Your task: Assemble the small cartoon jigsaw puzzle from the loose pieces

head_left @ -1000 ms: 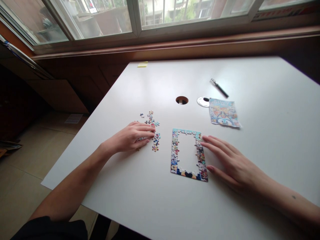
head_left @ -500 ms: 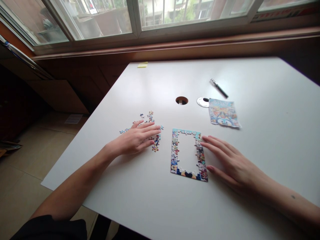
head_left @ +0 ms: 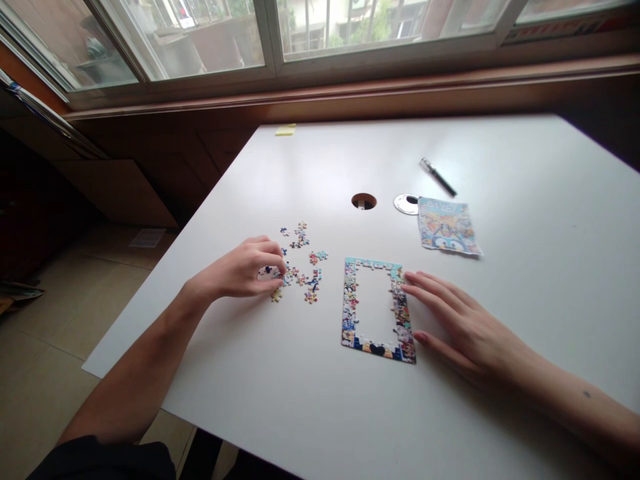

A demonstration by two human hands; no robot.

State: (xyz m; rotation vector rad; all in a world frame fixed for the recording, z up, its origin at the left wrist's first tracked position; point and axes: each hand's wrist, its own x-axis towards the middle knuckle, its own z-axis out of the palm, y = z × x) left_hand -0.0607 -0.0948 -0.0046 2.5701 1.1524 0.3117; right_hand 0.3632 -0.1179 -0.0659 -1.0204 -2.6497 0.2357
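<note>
Over the left part of a pile of small jigsaw puzzle pieces, my left hand is curled, thumb and index finger pinched around a puzzle piece that is mostly hidden by the fingertips. Right of the pile lies a puzzle border, its pieces joined into an upright rectangle with a bare white middle. My right hand lies open along the border's right side, fingers stretched out, the fingertips touching or very close to its edge.
Behind the border is a creased picture sheet, partly over a round metal cover. A black pen lies beyond it. A round hole opens in the white table. A yellow sticky note is at the far edge.
My left hand has drawn back to the left and gone from flat, spread fingers to a pinch, uncovering more pieces. My right hand and the border have stayed put.
</note>
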